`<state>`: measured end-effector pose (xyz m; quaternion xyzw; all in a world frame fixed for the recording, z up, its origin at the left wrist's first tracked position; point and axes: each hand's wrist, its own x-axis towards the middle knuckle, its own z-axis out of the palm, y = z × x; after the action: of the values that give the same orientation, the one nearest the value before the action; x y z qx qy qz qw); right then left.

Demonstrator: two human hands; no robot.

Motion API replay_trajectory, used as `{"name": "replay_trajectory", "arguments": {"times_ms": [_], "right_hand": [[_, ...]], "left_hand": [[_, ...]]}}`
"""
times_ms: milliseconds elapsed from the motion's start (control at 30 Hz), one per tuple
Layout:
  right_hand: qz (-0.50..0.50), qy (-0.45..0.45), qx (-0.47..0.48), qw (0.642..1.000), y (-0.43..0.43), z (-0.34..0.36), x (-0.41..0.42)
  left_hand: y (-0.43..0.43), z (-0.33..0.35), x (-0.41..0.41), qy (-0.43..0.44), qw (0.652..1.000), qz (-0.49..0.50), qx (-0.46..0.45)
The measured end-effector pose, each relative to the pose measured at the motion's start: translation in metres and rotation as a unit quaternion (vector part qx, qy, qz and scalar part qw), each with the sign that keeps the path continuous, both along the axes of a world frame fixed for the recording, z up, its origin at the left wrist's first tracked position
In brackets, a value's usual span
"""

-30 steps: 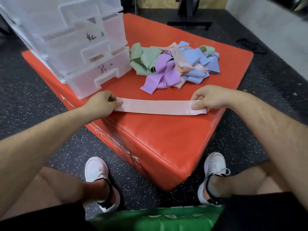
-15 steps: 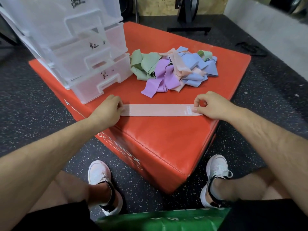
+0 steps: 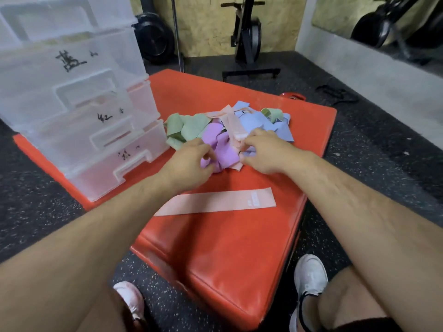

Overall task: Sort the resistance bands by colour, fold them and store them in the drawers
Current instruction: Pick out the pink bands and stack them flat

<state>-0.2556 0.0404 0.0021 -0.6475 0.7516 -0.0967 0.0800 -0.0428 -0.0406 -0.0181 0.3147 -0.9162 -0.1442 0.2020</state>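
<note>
Both hands reached into the mixed band pile (image 3: 230, 130), left hand (image 3: 189, 164) pinching a purple band (image 3: 223, 149), right hand (image 3: 263, 152) gripping a pink band (image 3: 236, 130).

Red padded box (image 3: 215, 248) on the speckled black floor (image 3: 36, 200) carries it all: clear drawer unit (image 3: 79, 130) off beyond the left hand's (image 3: 189, 164) fingers, heap of bands (image 3: 227, 130) right under both sets of fingertips, one pink band (image 3: 215, 202) flat behind the wrists.
</note>
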Motion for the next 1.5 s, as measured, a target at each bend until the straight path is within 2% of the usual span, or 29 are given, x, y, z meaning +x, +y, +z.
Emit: {"name": "replay_trajectory", "arguments": {"times_ms": [133,233,333,433,500,633,833,967,1000,1100,1200,1267,1367,1500], "right_hand": [[-0.026,0.007,0.046,0.999,-0.027,0.003,-0.011],[-0.047,0.006,0.070,0.996,-0.040,0.003,-0.015],[-0.058,-0.035,0.016,0.998,-0.045,0.008,-0.011],[-0.063,-0.081,-0.056,0.993,-0.045,0.019,-0.003],[-0.067,-0.128,-0.096,0.985,-0.047,0.024,0.005],[-0.077,-0.223,-0.161,0.958,-0.044,0.031,0.020],[-0.053,-0.364,-0.198,0.909,-0.030,0.034,0.030],[-0.024,-0.424,-0.183,0.887,-0.024,0.034,0.037],[-0.019,-0.406,-0.191,0.893,-0.024,0.033,0.037],[0.016,-0.268,-0.202,0.942,-0.025,0.031,0.038],[0.066,-0.203,-0.163,0.963,-0.035,0.023,0.037],[0.072,-0.182,-0.134,0.971,-0.038,0.022,0.040],[0.108,-0.128,-0.159,0.973,-0.040,0.024,0.046],[0.144,-0.105,-0.115,0.977,-0.042,0.023,0.050]], "left_hand": [[-0.015,0.001,-0.044,0.024,1.000,-0.005,0.008],[-0.025,-0.002,-0.065,0.037,0.998,0.012,0.048],[-0.032,-0.003,-0.077,0.066,0.992,0.031,0.103],[-0.032,0.005,-0.083,0.153,0.973,0.062,0.161],[-0.027,0.014,-0.084,0.211,0.953,0.062,0.210],[-0.014,0.031,-0.073,0.282,0.927,0.038,0.245],[-0.008,0.039,-0.051,0.285,0.934,0.039,0.211],[-0.007,0.046,-0.035,0.295,0.941,0.057,0.158],[-0.006,0.048,-0.031,0.297,0.941,0.053,0.150],[-0.005,0.052,-0.018,0.298,0.941,0.043,0.153],[-0.002,0.053,-0.004,0.276,0.949,0.027,0.147],[-0.002,0.054,0.005,0.262,0.954,0.020,0.148],[-0.006,0.053,0.021,0.256,0.956,0.026,0.138],[-0.012,0.050,0.041,0.278,0.942,0.041,0.182]]}}
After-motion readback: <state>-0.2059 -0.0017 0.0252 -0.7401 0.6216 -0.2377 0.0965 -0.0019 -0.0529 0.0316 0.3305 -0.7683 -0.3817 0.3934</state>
